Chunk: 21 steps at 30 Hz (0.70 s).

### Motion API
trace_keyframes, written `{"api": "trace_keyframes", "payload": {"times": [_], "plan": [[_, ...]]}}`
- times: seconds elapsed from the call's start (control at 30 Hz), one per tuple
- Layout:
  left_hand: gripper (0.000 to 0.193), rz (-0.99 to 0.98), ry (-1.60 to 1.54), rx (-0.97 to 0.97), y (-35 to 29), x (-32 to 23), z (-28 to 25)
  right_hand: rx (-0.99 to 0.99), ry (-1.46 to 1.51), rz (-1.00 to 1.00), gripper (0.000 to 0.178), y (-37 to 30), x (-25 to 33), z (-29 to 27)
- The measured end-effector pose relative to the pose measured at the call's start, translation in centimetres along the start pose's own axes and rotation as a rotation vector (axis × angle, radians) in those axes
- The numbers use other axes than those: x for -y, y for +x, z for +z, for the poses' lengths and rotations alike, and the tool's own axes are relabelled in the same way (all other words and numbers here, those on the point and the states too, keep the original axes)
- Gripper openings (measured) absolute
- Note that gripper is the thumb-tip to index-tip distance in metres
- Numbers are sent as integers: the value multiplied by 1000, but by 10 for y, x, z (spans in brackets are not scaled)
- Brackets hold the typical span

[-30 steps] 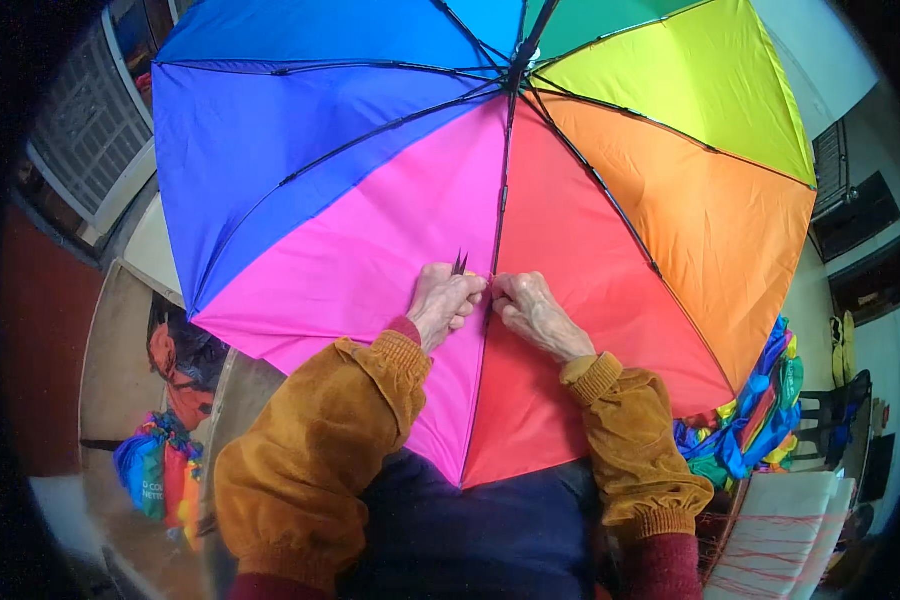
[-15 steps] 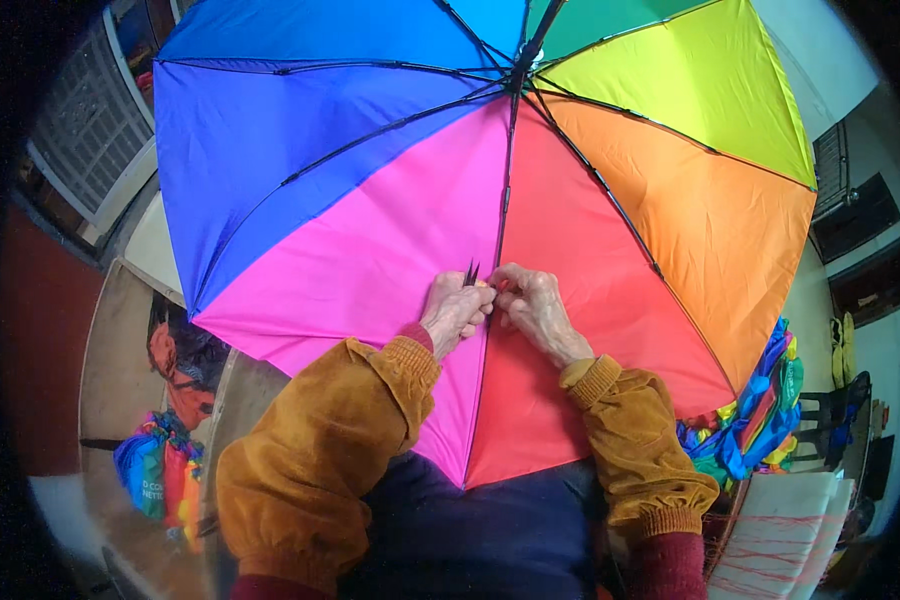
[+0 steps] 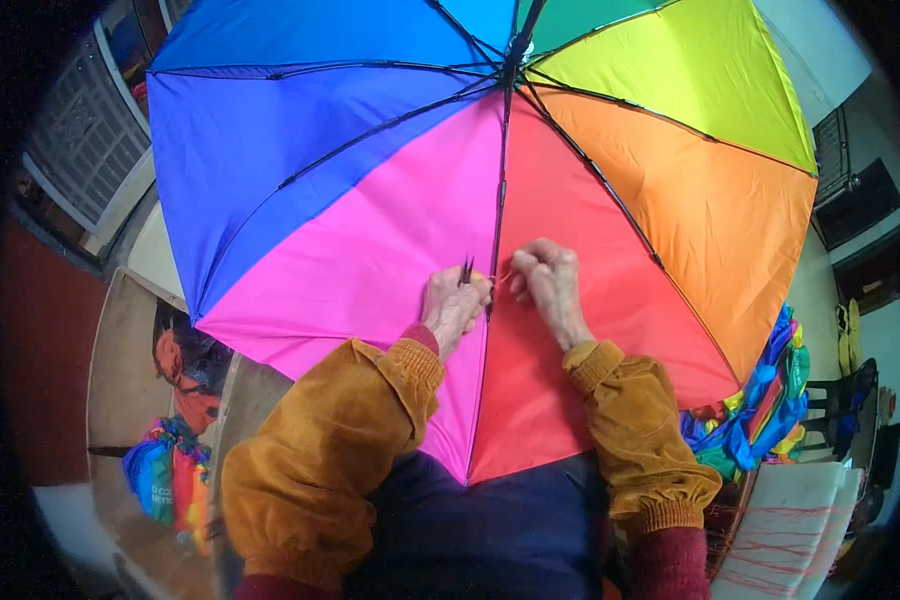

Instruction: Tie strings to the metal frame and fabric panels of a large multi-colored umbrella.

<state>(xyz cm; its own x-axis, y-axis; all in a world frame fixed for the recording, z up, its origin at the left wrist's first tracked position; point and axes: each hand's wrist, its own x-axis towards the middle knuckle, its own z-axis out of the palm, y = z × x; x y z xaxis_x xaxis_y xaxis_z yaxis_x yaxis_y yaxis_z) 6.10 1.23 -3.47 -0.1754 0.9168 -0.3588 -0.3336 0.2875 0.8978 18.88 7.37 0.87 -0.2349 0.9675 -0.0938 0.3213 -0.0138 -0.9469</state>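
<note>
An open rainbow-coloured umbrella (image 3: 610,370) lies with its inside up over my lap, and its black ribs meet at the shaft at the top. My left hand (image 3: 455,310) is closed beside the rib (image 3: 501,195) that runs between the pink and red panels. Two dark points of a small tool, like thread snips (image 3: 466,270), stick up from its fist. Just right of that rib, my right hand (image 3: 550,285) pinches a thin reddish thread (image 3: 501,278), which stretches across to my left fingertips. Whether the left fingers also grip the rib is hidden.
At right hangs a heap of folded rainbow umbrellas (image 3: 760,410), above a white sheet with red threads (image 3: 785,520). Another rainbow bundle (image 3: 165,470) lies at left on a brown surface (image 3: 120,370). A dark chair (image 3: 855,400) stands at the far right.
My right hand has moved slightly up and right, away from the left, drawing the thread out between them. My left hand stays near the rib. The umbrella shifts very little.
</note>
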Motion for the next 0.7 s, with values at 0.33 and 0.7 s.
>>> {"api": "trace_keyframes", "payload": {"times": [0.33,0.7], "plan": [[5,-62,-302,62,3,-10,-4,130,594,172,10,13,-6,-3],[5,496,798,37,9,-3,-14,85,368,103,11,14,-4,-5]]}}
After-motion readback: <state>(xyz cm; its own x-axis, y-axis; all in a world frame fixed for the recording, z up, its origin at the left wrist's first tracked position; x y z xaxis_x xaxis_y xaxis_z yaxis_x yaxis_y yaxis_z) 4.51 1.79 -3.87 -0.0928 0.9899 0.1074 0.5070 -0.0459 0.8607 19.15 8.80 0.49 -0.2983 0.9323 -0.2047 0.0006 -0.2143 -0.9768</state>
